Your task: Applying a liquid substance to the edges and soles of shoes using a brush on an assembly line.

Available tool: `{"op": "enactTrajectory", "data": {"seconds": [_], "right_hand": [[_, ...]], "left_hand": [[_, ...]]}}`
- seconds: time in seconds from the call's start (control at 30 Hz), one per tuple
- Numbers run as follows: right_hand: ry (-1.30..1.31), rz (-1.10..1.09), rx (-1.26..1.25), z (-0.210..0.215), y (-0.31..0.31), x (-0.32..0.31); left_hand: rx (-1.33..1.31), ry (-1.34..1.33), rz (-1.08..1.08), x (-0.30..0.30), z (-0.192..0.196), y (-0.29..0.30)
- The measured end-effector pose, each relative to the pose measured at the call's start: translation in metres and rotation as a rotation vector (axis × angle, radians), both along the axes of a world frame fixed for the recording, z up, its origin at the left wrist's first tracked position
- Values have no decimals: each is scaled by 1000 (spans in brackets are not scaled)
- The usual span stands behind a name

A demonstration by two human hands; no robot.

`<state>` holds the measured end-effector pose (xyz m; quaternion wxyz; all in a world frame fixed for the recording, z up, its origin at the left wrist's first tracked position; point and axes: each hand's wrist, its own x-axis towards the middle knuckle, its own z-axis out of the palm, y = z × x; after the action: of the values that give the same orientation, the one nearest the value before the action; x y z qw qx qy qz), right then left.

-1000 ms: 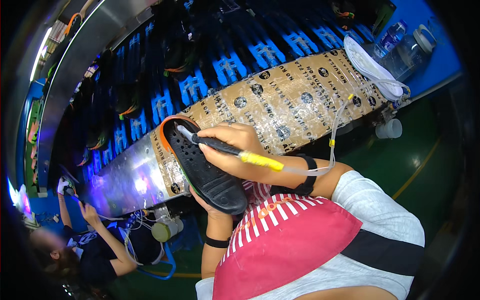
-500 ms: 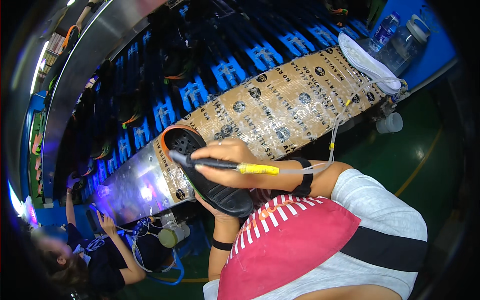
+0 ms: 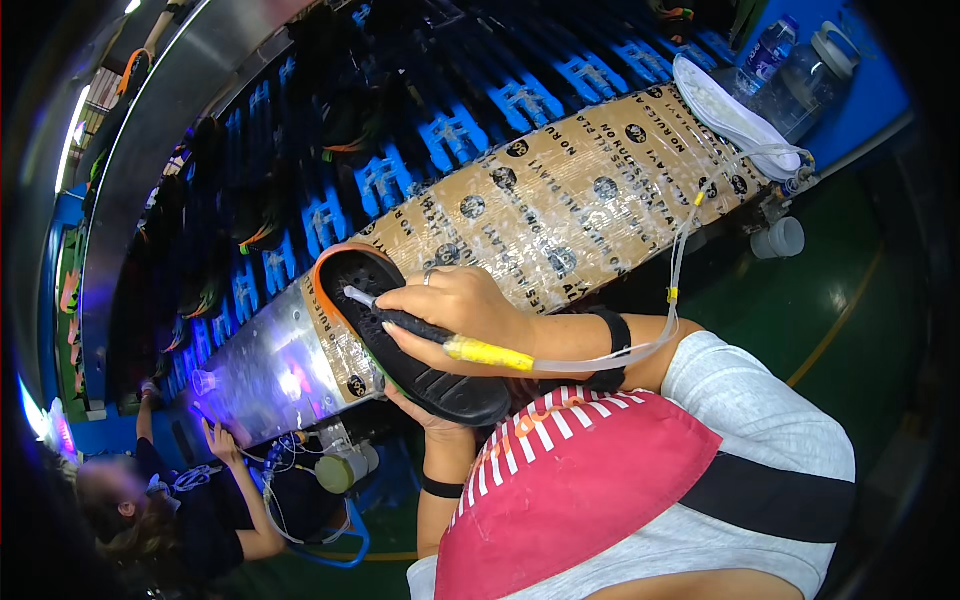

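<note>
My left hand point(image 3: 442, 430) grips a black shoe sole point(image 3: 450, 392) with an orange rim at its far end. Its fingers and palm show at the sole's near edge; the rest is hidden beneath. Closed around a pen-like applicator point(image 3: 420, 329), my right hand point(image 3: 462, 305) reaches over the sole from the right. The applicator has a black grip, yellow tape and a pale tip, which lies over the hollow inside of the sole near the orange rim. From its back end a clear hose point(image 3: 640, 351) curves up past my forearm.
A bench point(image 3: 560, 220) covered in printed cardboard and clear film runs behind my hands. Blue brackets point(image 3: 455, 140) line a dark rack beyond. At the right are a white sole-shaped piece point(image 3: 727, 110), a bottle point(image 3: 768, 58) and a jug point(image 3: 808, 85). A co-worker point(image 3: 190, 510) works at lower left.
The applicator's tip has moved away from the left rim, further over the sole's inside, and its handle slants more steeply. The sole stays in my left hand. The co-worker's hands have shifted slightly.
</note>
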<state>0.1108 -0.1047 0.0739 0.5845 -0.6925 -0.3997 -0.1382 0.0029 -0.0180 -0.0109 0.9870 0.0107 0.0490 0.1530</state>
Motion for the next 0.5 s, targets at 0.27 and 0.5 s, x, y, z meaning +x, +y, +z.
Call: {"op": "enactTrajectory", "data": {"seconds": [0.27,0.5], "right_hand": [[-137,244,-195,-5,6,-7],[-163,160,-169,-16,3,-13]], "left_hand": [[454,369,47,-6,-15,11],[389,-198,-129,4,-9,27]]}}
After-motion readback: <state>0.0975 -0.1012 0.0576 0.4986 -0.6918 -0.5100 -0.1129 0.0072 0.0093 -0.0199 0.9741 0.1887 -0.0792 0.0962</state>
